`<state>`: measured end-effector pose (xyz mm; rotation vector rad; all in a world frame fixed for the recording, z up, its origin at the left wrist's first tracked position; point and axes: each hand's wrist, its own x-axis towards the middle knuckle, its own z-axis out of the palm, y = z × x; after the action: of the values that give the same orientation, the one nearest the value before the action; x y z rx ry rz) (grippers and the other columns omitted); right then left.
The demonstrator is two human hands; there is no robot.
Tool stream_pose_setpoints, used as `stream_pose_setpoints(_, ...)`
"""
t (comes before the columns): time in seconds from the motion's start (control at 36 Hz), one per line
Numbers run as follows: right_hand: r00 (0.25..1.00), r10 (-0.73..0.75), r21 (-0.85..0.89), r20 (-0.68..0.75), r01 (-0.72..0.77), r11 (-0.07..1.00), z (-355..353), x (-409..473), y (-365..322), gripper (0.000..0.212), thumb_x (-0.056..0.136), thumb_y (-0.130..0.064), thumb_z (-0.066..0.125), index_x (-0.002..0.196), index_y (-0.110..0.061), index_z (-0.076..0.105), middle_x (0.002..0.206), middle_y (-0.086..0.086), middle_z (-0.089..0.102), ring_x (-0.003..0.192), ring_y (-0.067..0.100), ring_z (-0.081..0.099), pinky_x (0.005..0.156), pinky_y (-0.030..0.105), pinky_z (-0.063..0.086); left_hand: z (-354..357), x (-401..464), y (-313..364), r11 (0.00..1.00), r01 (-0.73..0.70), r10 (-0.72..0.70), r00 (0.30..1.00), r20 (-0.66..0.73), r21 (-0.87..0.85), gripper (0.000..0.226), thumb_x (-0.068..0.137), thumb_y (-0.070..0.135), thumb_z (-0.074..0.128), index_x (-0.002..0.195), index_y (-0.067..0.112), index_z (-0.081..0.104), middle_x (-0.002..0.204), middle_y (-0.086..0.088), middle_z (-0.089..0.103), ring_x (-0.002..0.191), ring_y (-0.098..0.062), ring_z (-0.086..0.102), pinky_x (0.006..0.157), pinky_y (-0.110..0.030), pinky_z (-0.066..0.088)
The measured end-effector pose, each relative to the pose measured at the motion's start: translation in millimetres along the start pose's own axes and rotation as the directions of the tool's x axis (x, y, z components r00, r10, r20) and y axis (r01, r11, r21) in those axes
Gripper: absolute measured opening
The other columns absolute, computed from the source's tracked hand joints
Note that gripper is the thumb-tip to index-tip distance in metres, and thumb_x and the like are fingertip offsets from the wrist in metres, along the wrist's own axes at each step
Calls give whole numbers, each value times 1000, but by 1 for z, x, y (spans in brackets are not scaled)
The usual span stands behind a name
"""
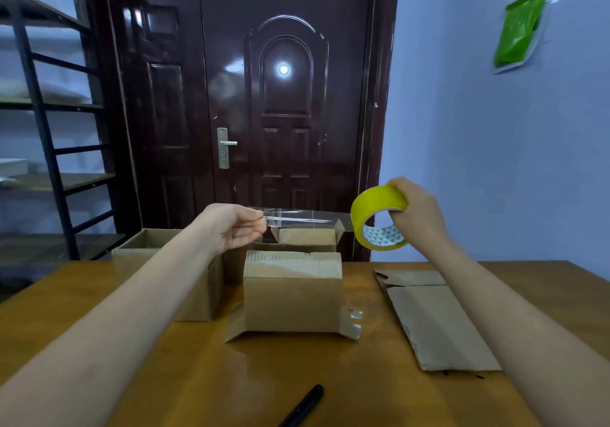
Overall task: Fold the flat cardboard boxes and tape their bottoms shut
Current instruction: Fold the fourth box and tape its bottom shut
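Your right hand is raised above the table's far edge, fingers curled through and around the yellow tape roll, thumb side on its outer face. The roll hangs in the air, well above the wooden table.

Your left hand is up at the same height, palm turned toward you. Thumb and fingertips are pinched together on the free end of the clear tape strip. The strip runs taut and roughly level between your two hands, from the pinch across to the roll.

Below the strip, centre of the table: a folded cardboard box standing with its closed flaps up and its lower flaps splayed out on the tabletop. Bits of clear tape show on the flap at its lower right corner.

Behind it, another open box, flaps up. To the left, a third box, open at the top and partly hidden by your left forearm.

Right of centre: a flat cardboard box lying unfolded on the table, under your right forearm's line.

Near edge: a black pen lying on the table at a slant.

Background: dark door, metal shelving left, green packet stuck on the blue wall right.
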<state>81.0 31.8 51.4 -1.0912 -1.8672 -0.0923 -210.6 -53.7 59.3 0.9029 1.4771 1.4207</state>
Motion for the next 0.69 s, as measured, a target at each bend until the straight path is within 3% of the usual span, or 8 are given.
stream_pose_setpoints(0.08,983,-165,-283,81,181,942,-6,0,14,43,64,14,65,104,-3,63,89,15,59,78,35,58,55,35,44,-11,3,-1,999,-51,52,996,-74,19,5,84,4,66,89,3,67,66,-8,69,56,-13,65,48,-21,54)
stream_pose_setpoints(0.14,956,-211,-412,203,278,868,-6,-2,28,48,40,18,70,84,-1,63,68,14,52,56,32,54,39,29,37,-18,4,-5,993,-98,102,991,-85,59,5,84,6,67,89,5,68,70,-8,68,59,-13,65,51,-23,54)
stream_pose_setpoints(0.17,951,-213,-446,223,294,845,-5,-3,32,50,36,17,71,81,-2,62,66,13,51,54,31,53,38,26,33,-19,5,-6,990,-119,125,989,-77,82,4,85,6,66,88,6,68,71,-7,69,60,-14,65,54,-25,54)
stream_pose_setpoints(0.28,971,-176,-419,162,230,878,-2,-3,29,43,50,12,72,87,-7,63,74,9,57,67,33,58,46,24,30,-11,9,-16,987,-155,159,983,-87,48,5,90,8,60,90,9,64,76,-7,67,72,-22,69,63,-34,57)
stream_pose_setpoints(0.42,980,-136,-368,147,182,912,4,-3,28,26,73,2,61,97,-8,62,89,8,60,85,32,56,57,29,33,-7,17,-31,979,-126,121,992,-39,-158,7,93,5,55,89,6,60,76,-9,64,81,-26,69,67,-40,60)
stream_pose_setpoints(0.56,988,-52,-311,149,96,945,9,-2,28,25,78,-1,58,101,-12,60,94,5,61,85,28,56,59,28,31,1,27,-40,936,-53,59,998,6,-347,8,93,5,53,86,5,58,65,-6,63,82,-26,67,78,-52,55)
stream_pose_setpoints(0.69,990,0,-308,140,43,950,10,-1,25,26,82,-6,57,106,-16,58,101,2,61,90,24,56,61,27,31,9,31,-58,942,-49,58,998,17,-333,12,95,8,51,85,8,57,74,-6,59,88,-26,66,90,-60,47)
